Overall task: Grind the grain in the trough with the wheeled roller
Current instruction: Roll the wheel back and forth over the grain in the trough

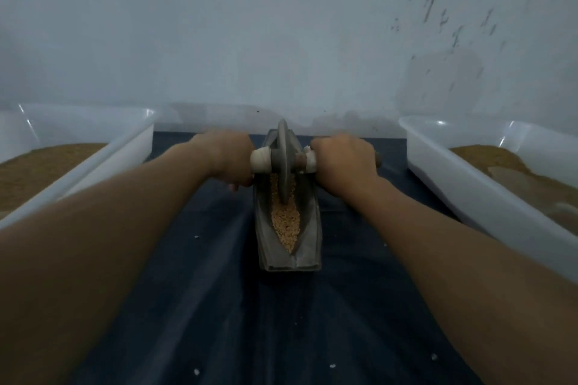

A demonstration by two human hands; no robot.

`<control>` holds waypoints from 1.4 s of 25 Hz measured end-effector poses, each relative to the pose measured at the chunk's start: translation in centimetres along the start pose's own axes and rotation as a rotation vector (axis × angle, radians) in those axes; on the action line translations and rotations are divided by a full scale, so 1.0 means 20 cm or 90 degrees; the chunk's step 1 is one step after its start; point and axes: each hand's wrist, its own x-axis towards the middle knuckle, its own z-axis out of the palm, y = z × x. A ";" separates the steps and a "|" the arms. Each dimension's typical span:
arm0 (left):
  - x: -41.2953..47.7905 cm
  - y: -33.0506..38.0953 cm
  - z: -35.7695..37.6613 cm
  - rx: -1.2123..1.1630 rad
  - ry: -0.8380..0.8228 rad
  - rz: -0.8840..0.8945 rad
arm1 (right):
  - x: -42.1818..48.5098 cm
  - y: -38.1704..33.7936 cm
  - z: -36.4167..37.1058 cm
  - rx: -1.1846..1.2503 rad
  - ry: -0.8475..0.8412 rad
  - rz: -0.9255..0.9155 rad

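Observation:
A narrow grey boat-shaped trough [309, 247] lies lengthwise on a dark blue cloth, straight ahead of me. Pale yellow grain [285, 222] fills its groove in the near half. The wheeled roller [284, 162], a dark metal disc on a cross axle, stands upright in the groove toward the far half of the trough. My left hand [226, 156] grips the cloth-wrapped left handle. On the other side, my right hand [344, 158] grips the right handle. Both arms are stretched forward.
A white plastic tub [103, 162] with brown ground meal stands at the left, and a second white tub [463, 184] with brown meal at the right. A pale wall rises just behind the trough. A few stray grains dot the dark blue cloth [266, 322].

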 end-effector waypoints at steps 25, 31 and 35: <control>0.10 0.00 -0.01 0.028 0.077 0.027 | 0.24 0.06 -0.05 0.044 -0.348 -0.050; -0.16 0.05 -0.03 -0.001 -0.057 0.027 | 0.04 0.02 -0.19 0.048 -0.395 -0.066; -0.24 0.04 -0.03 -0.084 -0.097 0.024 | 0.00 0.00 -0.23 0.027 -0.414 -0.092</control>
